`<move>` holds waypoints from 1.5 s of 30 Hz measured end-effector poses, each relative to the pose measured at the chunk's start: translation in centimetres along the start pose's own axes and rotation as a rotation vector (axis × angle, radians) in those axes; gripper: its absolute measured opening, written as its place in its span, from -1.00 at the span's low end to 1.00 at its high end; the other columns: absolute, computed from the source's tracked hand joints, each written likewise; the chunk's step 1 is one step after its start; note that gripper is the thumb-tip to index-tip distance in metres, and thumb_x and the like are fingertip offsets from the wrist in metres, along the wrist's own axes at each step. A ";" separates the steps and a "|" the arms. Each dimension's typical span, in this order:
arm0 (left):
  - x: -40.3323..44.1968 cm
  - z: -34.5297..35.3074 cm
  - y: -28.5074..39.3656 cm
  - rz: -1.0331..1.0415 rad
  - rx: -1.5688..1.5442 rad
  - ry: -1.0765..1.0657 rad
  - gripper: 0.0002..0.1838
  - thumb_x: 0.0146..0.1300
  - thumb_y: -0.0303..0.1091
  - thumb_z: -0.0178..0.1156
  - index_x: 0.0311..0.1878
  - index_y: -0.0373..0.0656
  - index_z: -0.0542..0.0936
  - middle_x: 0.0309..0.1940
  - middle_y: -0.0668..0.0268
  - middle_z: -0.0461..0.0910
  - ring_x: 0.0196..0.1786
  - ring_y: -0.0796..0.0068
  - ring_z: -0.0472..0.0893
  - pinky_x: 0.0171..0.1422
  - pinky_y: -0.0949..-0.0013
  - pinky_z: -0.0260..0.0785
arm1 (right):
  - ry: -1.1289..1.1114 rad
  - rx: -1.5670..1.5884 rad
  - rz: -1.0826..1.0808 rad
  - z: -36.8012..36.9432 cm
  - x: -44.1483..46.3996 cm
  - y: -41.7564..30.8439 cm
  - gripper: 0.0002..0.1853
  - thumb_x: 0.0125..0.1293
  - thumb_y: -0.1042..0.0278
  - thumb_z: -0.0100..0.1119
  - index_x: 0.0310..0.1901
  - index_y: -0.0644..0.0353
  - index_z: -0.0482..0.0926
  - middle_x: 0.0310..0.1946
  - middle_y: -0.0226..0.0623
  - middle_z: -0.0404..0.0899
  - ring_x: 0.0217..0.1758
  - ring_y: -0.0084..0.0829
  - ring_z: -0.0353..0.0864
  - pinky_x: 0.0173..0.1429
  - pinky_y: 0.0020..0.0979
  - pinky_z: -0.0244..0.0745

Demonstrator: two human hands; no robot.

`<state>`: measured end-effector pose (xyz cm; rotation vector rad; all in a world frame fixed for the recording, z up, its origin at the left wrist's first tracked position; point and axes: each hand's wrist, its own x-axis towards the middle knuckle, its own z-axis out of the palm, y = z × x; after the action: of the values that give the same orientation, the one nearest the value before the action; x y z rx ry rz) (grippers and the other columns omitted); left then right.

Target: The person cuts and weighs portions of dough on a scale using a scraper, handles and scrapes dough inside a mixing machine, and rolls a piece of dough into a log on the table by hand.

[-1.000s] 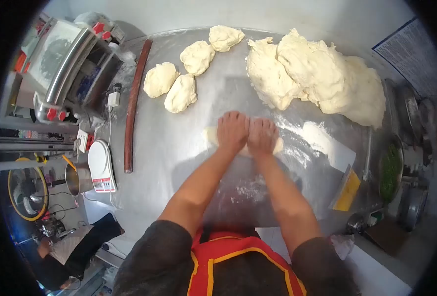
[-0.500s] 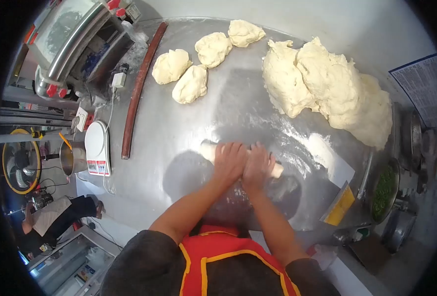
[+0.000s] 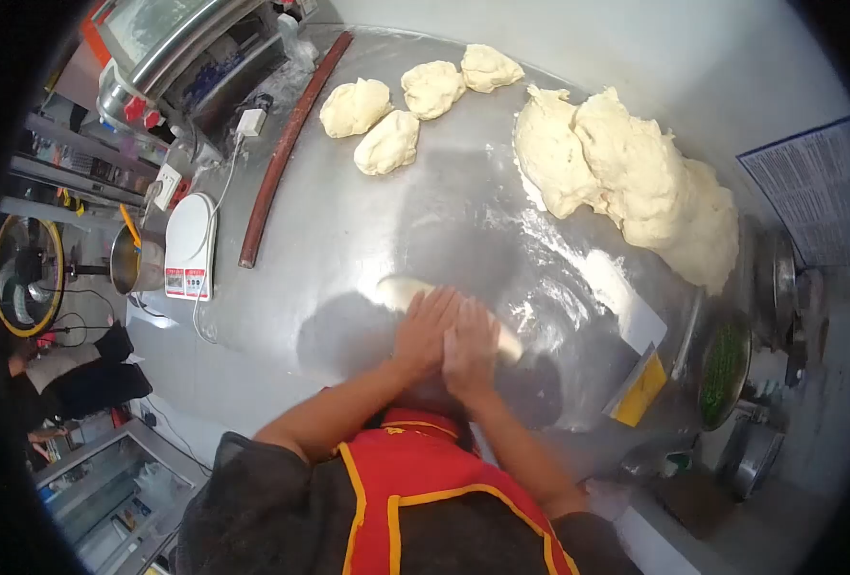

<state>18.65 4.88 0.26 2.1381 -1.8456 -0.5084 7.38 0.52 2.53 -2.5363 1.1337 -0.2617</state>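
A roll of pale dough [image 3: 401,290] lies on the metal table [image 3: 348,230], its two ends showing on either side of my hands. My left hand [image 3: 428,331] rests on the roll with its fingers stretched out. Right beside it, my right hand [image 3: 471,347] also presses on the dough, fingers extended and partly overlapping the left. The middle of the roll is hidden under both hands. White flour [image 3: 578,278] is spread on the metal to the right.
Several dough lumps [image 3: 386,144] and a large dough mass [image 3: 636,172] lie at the back. A reddish-brown rod [image 3: 295,144] and a white scale [image 3: 190,246] are left; a yellow-bladed scraper [image 3: 640,390] and bowl of greens [image 3: 725,374] are right. Another person [image 3: 84,379] is far left.
Both hands and the dough roll have come nearer to my body, and the roll now slants down to the right. The camera view has turned and shifted.
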 end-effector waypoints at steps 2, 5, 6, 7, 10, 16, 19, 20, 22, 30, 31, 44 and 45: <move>0.4 0.4 -0.6 0.084 0.049 0.243 -0.47 0.16 -0.17 -0.04 0.18 -0.22 0.38 0.24 0.13 0.33 0.34 0.19 0.24 0.36 0.06 0.05 | 0.218 0.029 0.031 1.6 -0.3 -1.1 -0.58 0.24 0.26 -0.14 0.09 0.26 0.39 0.21 -0.01 0.29 0.27 -0.07 0.26 0.34 0.11 -0.06; 4.2 -0.7 -1.4 0.059 0.062 0.135 -0.44 0.18 -0.16 -0.04 0.23 -0.21 0.34 0.27 0.15 0.28 0.36 0.20 0.20 0.39 -0.01 -0.04 | 0.120 0.002 0.032 0.7 4.5 0.7 -0.48 0.31 0.26 -0.27 0.28 0.30 0.19 0.29 -0.04 0.18 0.40 -0.06 0.08 0.40 0.08 -0.22; 6.7 -0.9 -1.8 0.025 0.082 0.097 -0.44 0.19 -0.16 -0.05 0.25 -0.21 0.32 0.30 0.15 0.25 0.38 0.19 0.17 0.40 -0.04 -0.08 | 0.068 -0.066 0.018 0.5 7.2 1.7 -0.48 0.32 0.25 -0.28 0.28 0.29 0.18 0.30 -0.03 0.17 0.40 -0.06 0.07 0.40 0.09 -0.22; 8.7 -1.1 -2.1 -0.008 0.099 0.049 -0.43 0.19 -0.16 -0.05 0.26 -0.21 0.30 0.32 0.15 0.22 0.40 0.19 0.14 0.42 -0.06 -0.13 | 0.010 -0.134 0.012 0.3 9.3 2.7 -0.48 0.33 0.25 -0.28 0.29 0.28 0.18 0.30 -0.03 0.17 0.40 -0.06 0.07 0.40 0.09 -0.23; 13.5 -1.8 -2.6 -0.002 0.175 0.280 -0.43 0.20 -0.17 -0.05 0.27 -0.23 0.27 0.32 0.13 0.20 0.41 0.15 0.10 0.42 -0.10 -0.18 | 0.048 -0.261 -0.017 0.8 13.4 5.1 -0.50 0.34 0.26 -0.30 0.29 0.26 0.18 0.31 -0.01 0.14 0.41 -0.07 0.05 0.40 0.12 -0.23; 15.2 -2.5 -2.7 -0.053 0.227 0.328 -0.41 0.18 -0.19 -0.03 0.25 -0.28 0.26 0.33 0.05 0.16 0.41 0.10 0.09 0.43 -0.07 -0.19 | 0.128 -0.048 -0.184 1.5 15.0 7.3 -0.52 0.34 0.24 -0.27 0.22 0.31 0.25 0.30 0.05 0.15 0.40 -0.03 0.05 0.40 0.06 -0.14; 6.9 -5.0 -1.2 0.019 0.045 -0.249 -0.45 0.19 -0.20 -0.07 0.23 -0.26 0.31 0.32 0.06 0.20 0.39 0.14 0.14 0.44 -0.02 -0.17 | -0.503 -0.124 -0.073 -5.0 9.1 0.4 -0.48 0.32 0.23 -0.23 0.24 0.37 0.22 0.29 0.13 0.13 0.39 0.04 0.04 0.42 0.00 -0.14; 3.6 -2.1 -1.3 0.009 -0.016 -0.184 -0.47 0.20 -0.21 -0.08 0.22 -0.25 0.32 0.30 0.06 0.22 0.38 0.16 0.17 0.44 0.00 -0.15 | -0.664 -0.067 0.036 -5.1 7.1 -1.7 -0.47 0.30 0.23 -0.22 0.23 0.39 0.22 0.29 0.14 0.13 0.38 0.06 0.05 0.41 0.00 -0.14; -1.0 0.6 -1.6 0.008 -0.123 0.118 -0.46 0.19 -0.18 -0.08 0.22 -0.22 0.34 0.29 0.11 0.25 0.38 0.18 0.17 0.44 0.03 -0.14 | 0.045 0.232 0.019 -0.8 1.0 -3.1 -0.48 0.24 0.24 -0.16 0.17 0.39 0.30 0.25 0.14 0.19 0.37 0.07 0.08 0.39 0.03 -0.13; 11.6 0.8 -4.6 0.110 0.029 0.239 -0.49 0.11 -0.08 0.00 0.12 -0.11 0.43 0.15 0.15 0.37 0.31 0.19 0.25 0.32 -0.04 -0.01 | 0.138 -0.093 -0.165 2.3 12.0 4.6 -0.51 0.19 0.21 -0.11 0.10 0.34 0.38 0.15 0.07 0.33 0.31 0.04 0.18 0.39 0.04 -0.15; 13.4 -4.5 -3.1 0.026 -0.306 -0.003 -0.46 0.06 -0.06 0.05 0.09 -0.15 0.45 0.14 0.12 0.38 0.29 0.14 0.26 0.31 -0.02 0.02 | 0.321 0.079 -0.134 5.5 12.5 7.7 -0.54 0.20 0.22 -0.11 0.08 0.32 0.40 0.13 0.03 0.36 0.30 -0.03 0.21 0.42 -0.07 -0.13; 1.4 -1.8 -2.8 0.030 -0.258 0.141 -0.56 0.14 -0.22 -0.02 0.09 -0.17 0.45 0.10 0.13 0.40 0.27 0.22 0.27 0.34 0.05 0.02 | 0.156 -0.160 -0.258 4.7 6.9 5.2 -0.48 0.32 0.13 -0.13 0.23 0.25 0.26 0.26 0.03 0.22 0.33 -0.02 0.18 0.36 -0.08 0.03; 1.2 0.6 -3.5 0.091 -0.205 0.345 -0.55 0.16 -0.20 -0.04 0.10 -0.16 0.44 0.11 0.13 0.39 0.28 0.22 0.27 0.34 0.04 0.01 | 0.184 -0.147 -0.237 5.2 7.3 4.9 -0.48 0.32 0.13 -0.12 0.23 0.25 0.26 0.26 0.03 0.21 0.33 -0.01 0.16 0.37 -0.07 0.01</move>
<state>21.66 4.22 -1.89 1.8624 -1.6152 -0.2726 10.40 -6.73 -4.01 -2.8289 0.9434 -0.4973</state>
